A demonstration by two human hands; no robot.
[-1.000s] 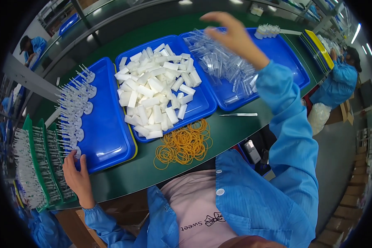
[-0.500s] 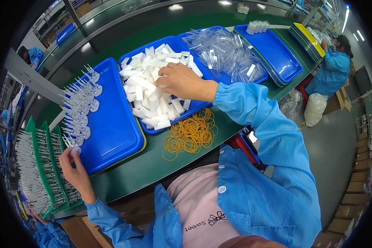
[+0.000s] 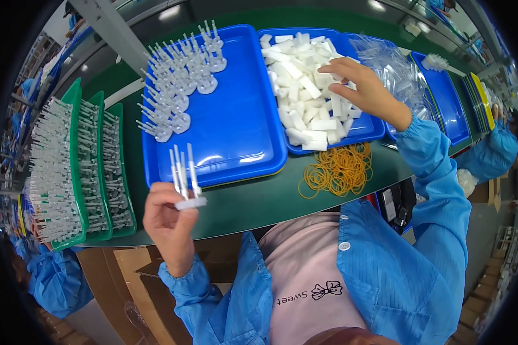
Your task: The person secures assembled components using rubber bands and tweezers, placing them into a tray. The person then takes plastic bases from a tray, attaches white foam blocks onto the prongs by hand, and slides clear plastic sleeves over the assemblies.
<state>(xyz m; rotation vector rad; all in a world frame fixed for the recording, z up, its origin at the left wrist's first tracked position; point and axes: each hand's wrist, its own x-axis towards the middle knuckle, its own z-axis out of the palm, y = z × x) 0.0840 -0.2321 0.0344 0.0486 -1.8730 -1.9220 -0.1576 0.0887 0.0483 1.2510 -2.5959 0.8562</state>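
Observation:
Pinched by its rim in my left hand [image 3: 170, 227] is a white plastic piece [image 3: 192, 203] with a round base and a few thin rods standing up from it. It is held over the table's front edge, before a blue tray [image 3: 230, 121]. Similar pieces [image 3: 184, 80] stand in rows along that tray's left side. My right hand [image 3: 374, 95] is over white foam blocks [image 3: 305, 86] heaped in a second blue tray [image 3: 357, 137]. Its thumb and fingers are curved and apart, with nothing visible between them.
Yellow rubber bands [image 3: 339, 172] lie loose at the front edge. Green racks [image 3: 77, 172] full of rodded pieces stand at left. Clear plastic pieces [image 3: 388, 63] fill a tray farther right, beside another blue tray [image 3: 456, 118]. A co-worker [image 3: 495, 152] sits at far right.
My left hand has lifted a rodded piece away from the blue tray's edge and toward me. My right hand stays over the foam blocks. The view has turned left.

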